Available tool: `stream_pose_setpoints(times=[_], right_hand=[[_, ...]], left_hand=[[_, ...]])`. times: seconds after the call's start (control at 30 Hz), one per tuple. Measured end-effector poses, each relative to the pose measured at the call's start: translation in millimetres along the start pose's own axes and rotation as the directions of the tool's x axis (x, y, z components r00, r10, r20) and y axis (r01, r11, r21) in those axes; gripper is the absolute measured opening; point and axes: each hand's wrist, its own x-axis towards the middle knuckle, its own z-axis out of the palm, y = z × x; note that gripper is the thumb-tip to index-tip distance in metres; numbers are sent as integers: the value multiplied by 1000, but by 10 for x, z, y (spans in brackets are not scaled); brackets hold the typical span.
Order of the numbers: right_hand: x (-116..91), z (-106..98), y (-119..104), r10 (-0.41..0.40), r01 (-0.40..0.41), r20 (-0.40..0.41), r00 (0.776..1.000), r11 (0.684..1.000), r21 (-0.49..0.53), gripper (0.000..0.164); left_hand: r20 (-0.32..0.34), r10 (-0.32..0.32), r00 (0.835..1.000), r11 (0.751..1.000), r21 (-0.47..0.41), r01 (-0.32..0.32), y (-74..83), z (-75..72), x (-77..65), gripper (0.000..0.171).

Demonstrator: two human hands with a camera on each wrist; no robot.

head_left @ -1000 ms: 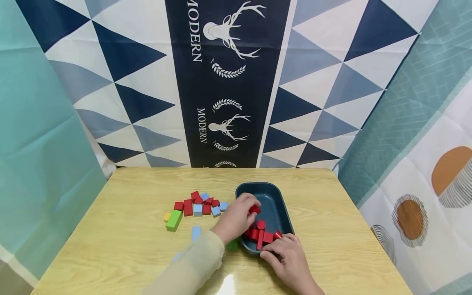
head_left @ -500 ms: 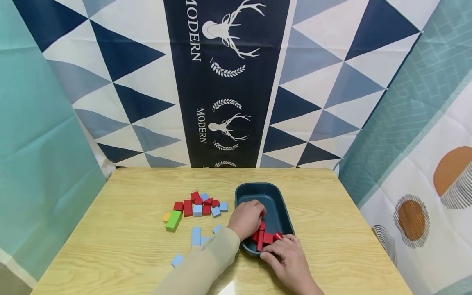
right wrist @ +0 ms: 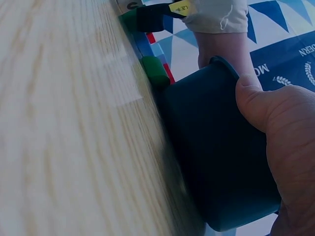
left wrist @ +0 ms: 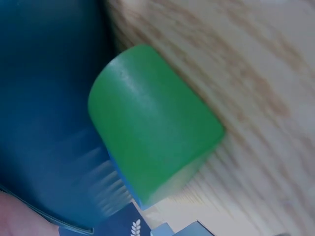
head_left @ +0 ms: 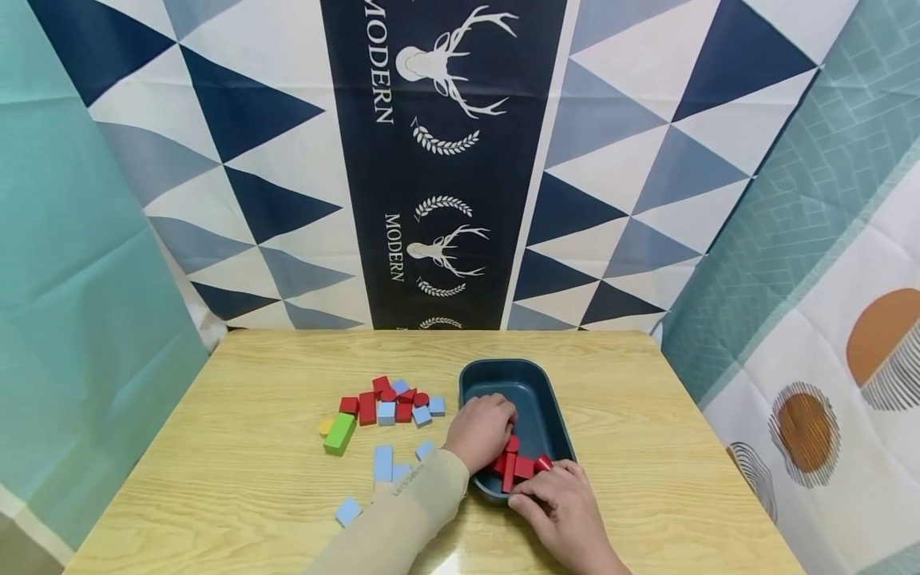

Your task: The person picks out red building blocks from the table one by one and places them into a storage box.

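A dark blue tray [head_left: 535, 406] holds several red blocks [head_left: 524, 468] at its near end. My left hand [head_left: 480, 431] reaches over its left rim, knuckles up and fingers bent down inside. Those fingertips are hidden, so I cannot tell whether they hold a block. My right hand [head_left: 562, 509] grips the near right corner of the tray; in the right wrist view its thumb lies over the rim. Just outside the tray wall [left wrist: 44, 108], the left wrist view shows a green block [left wrist: 147, 118] with one rounded end on the table.
Red and light blue blocks [head_left: 386, 413] form a cluster left of the tray. Beside them are a long green block [head_left: 339, 434] and a yellow piece [head_left: 327, 426]. Nearer lie light blue blocks [head_left: 383, 463], one partly behind the left sleeve [head_left: 402, 511]. A patterned cloth [head_left: 446, 160] hangs behind the table.
My left hand, with a red block showing at its fingers a second ago, has moved lower and nearer in the tray; that block is out of sight. My right hand has stayed on the rim.
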Motion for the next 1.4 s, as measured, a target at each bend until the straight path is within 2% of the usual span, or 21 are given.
stream_pose_setpoints(times=[0.2, 0.3, 0.4, 0.53, 0.63, 0.73, 0.87, 1.03, 1.1, 1.2, 1.4], right_hand=[[0, -14, -4, 14, -14, 6, 1000, 1000, 11, 22], [4, -8, -3, -8, 9, -14, 1000, 1000, 13, 21], [0, -1, -3, -24, 24, -26, 999, 1000, 16, 22], [-1, 2, -2, -23, 23, -26, 999, 1000, 12, 24], [-5, -8, -1, -11, 11, -23, 1000, 1000, 5, 25], [-19, -11, 7, 4, -4, -15, 1000, 1000, -3, 26], [-30, -8, 13, 23, -23, 9, 1000, 1000, -2, 24], [-21, -8, 11, 6, -6, -8, 1000, 1000, -5, 26], [-17, -12, 9, -2, 2, -24, 1000, 1000, -5, 26], [-14, -12, 7, -11, 11, -35, 999, 1000, -3, 27], [-20, 9, -7, -11, 12, -31, 999, 1000, 15, 28]], left_hand=[[-44, 4, 999, 999, -46, -6, -12, -39, -18, 8], [-78, -7, 997, 993, -116, -2, -55, -78, -32, 10], [-137, -32, 990, 982, -191, 5, -154, -130, -52, 12], [-175, -82, 981, 973, -228, 40, -428, -296, -66, 15], [-104, -157, 982, 963, -238, 129, -724, -461, -92, 18], [13, -246, 969, 941, -236, 242, -1060, -604, -165, 21], [170, -323, 931, 917, -187, 352, -1484, -744, -346, 27], [317, -355, 880, 906, -114, 407, -1853, -754, -606, 46], [341, -354, 871, 907, -104, 409, -1924, -729, -676, 53], [331, -362, 871, 906, -96, 413, -1960, -693, -730, 56], [277, -370, 887, 911, -78, 405, -1954, -659, -752, 51]])
